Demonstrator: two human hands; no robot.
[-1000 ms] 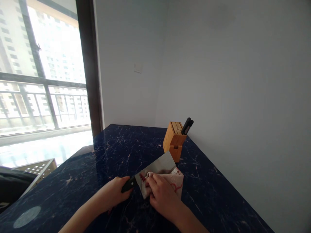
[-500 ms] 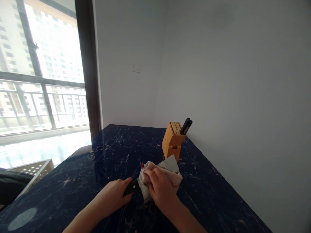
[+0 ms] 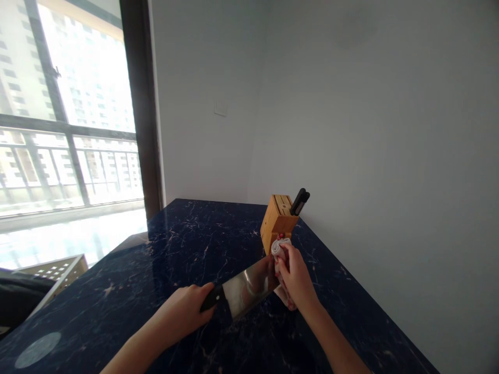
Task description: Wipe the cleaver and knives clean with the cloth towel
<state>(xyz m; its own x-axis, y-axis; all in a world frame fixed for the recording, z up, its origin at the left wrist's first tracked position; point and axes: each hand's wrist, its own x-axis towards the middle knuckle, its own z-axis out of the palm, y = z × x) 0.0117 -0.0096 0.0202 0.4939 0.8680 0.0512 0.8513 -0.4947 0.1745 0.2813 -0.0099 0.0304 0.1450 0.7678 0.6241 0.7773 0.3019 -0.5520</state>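
Observation:
My left hand (image 3: 195,306) is closed round the black handle of a cleaver (image 3: 247,288), whose broad steel blade points up and to the right, its flat side facing me. My right hand (image 3: 294,275) grips a folded white cloth (image 3: 281,248) with red marks. The cloth sits at the blade's far end and covers the tip. Just behind the cloth stands a wooden knife block (image 3: 273,223), with black handles (image 3: 300,201) sticking up from its right side.
The dark blue marbled table (image 3: 202,234) reaches back to the grey walls. A pale round patch (image 3: 38,350) lies at its lower left. Beside the table's left edge is a light perforated chair or basket (image 3: 62,270) with dark fabric. A large window (image 3: 78,104) fills the left.
My right hand has slid the cloth along the blade, from near the handle to the far end, baring the steel. The left hand and the cleaver have hardly moved.

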